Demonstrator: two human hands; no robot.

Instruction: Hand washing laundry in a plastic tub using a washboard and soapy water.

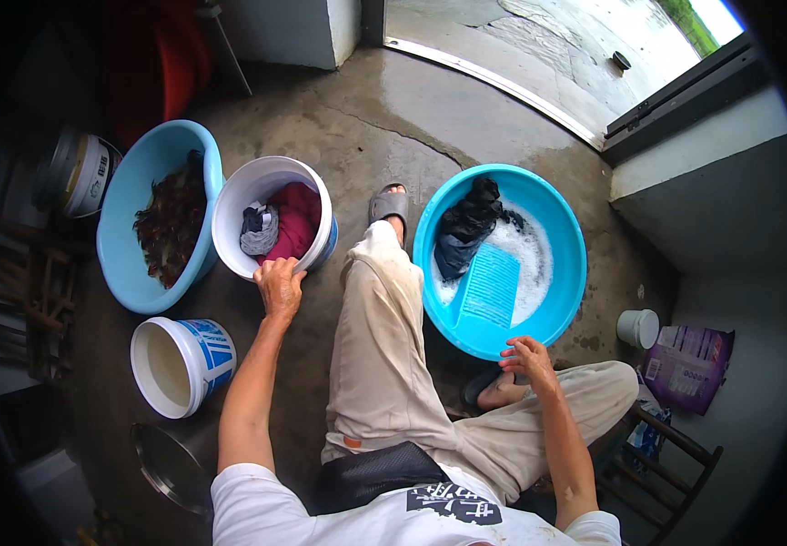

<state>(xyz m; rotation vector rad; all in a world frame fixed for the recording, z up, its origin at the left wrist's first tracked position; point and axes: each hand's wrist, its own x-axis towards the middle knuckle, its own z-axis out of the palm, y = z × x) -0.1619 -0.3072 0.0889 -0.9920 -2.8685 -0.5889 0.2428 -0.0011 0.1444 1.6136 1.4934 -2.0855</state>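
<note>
My left hand (279, 286) grips the near rim of a white plastic bucket (235, 179). Inside that bucket lie a dark red cloth (296, 217) and a balled grey and navy cloth (260, 231). On my right, a turquoise basin (572, 239) holds soapy suds (534, 269) and a wet dark garment (463, 232). A ribbed washboard (491, 285) slopes into the suds from the basin's near side. Close to the near rim of this basin is my right hand (528, 358), its fingers apart and nothing in them; whether it touches the rim is unclear.
At left stands a light blue tub (118, 225) with a dark reddish-brown heap (174, 218). Nearer me are a bucket of cloudy liquid (170, 372) and a metal pan (174, 471). A purple bag (688, 367) and small white tub (638, 328) sit at right, beyond a wooden chair (673, 471).
</note>
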